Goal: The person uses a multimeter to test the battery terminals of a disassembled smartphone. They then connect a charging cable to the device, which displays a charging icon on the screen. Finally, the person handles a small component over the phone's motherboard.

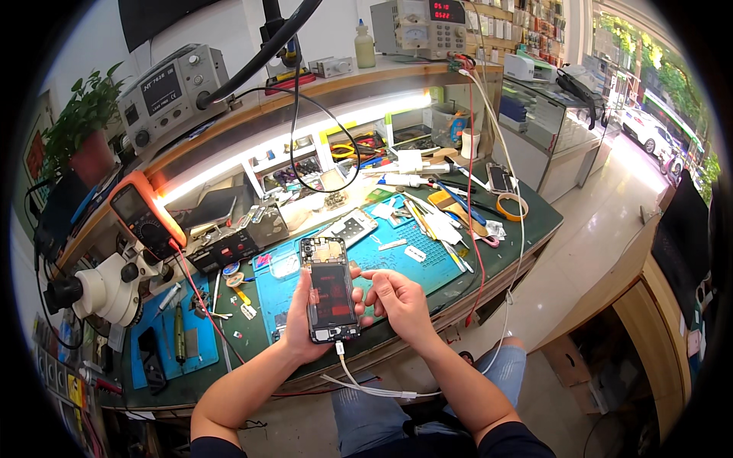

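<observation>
A phone with its back cover off [333,294] is held upright in my left hand [296,330], whose fingers wrap round behind it to the right edge. Its dark battery and bare circuit parts face up. A white cable [347,370] is plugged into its bottom end and runs down over my lap. My right hand [398,304] hovers just right of the phone, fingers curled and thumb pressed against them; whatever they may hold is hidden. Beneath lies a blue work mat [431,271], with an opened phone part [353,227] behind the held phone.
An orange multimeter [145,217] and a white microscope [107,290] stand at the left. Tweezers, brushes and a tape roll [511,207] crowd the right. A power supply [420,30] and a soldering-station-like box [172,95] sit on the shelf. A red lead [475,191] hangs down at the right.
</observation>
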Demonstrator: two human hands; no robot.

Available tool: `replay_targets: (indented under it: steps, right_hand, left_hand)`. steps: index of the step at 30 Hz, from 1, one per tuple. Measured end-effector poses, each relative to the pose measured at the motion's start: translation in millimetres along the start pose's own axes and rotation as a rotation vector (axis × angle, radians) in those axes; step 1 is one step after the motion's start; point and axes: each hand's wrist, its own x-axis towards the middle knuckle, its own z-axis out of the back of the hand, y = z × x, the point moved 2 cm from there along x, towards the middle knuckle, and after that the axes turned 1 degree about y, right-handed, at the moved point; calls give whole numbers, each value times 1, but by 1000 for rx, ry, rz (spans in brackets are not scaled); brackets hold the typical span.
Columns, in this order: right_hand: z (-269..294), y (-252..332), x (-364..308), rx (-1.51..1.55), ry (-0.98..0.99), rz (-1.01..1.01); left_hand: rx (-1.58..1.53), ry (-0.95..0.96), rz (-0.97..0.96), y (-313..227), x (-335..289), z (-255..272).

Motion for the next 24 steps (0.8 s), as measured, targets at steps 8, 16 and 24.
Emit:
replay_targets:
  steps: [8, 16, 24]
  right_hand:
    - [0, 1, 1, 35, -29, -10]
    - [2, -7, 1, 39, -55, -21]
    - [1, -1, 0, -16, -74, 23]
  left_hand:
    - [271, -142, 61, -6, -4, -6]
    - [332, -133, 14, -4, -1, 9]
    - [297, -143, 26, -6, -2, 2]
